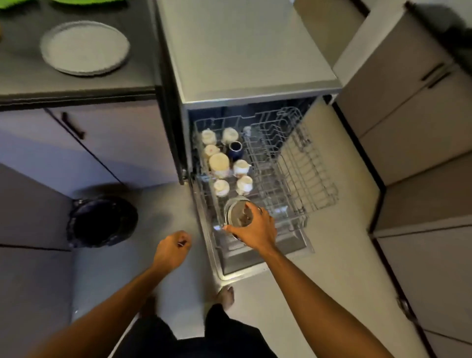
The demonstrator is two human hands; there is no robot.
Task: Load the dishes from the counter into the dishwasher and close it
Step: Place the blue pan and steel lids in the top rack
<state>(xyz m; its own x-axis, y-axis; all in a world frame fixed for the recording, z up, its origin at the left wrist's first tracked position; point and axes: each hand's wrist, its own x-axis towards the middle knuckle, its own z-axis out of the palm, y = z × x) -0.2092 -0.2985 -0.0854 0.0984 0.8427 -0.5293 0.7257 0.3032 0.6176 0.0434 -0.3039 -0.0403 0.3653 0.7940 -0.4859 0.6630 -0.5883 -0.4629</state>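
The dishwasher stands open with its wire rack pulled out over the lowered door. Several white cups and a dark blue cup sit upside down in the rack's left half. My right hand grips a steel bowl-like dish by its rim, over the rack's near left corner. My left hand hangs over the floor to the left of the door, its fingers curled and holding nothing. A grey plate lies on the dark counter at the upper left.
A black bin stands on the floor left of the dishwasher. Cabinets line the right side. Something green lies at the counter's far edge. My bare foot is just in front of the door.
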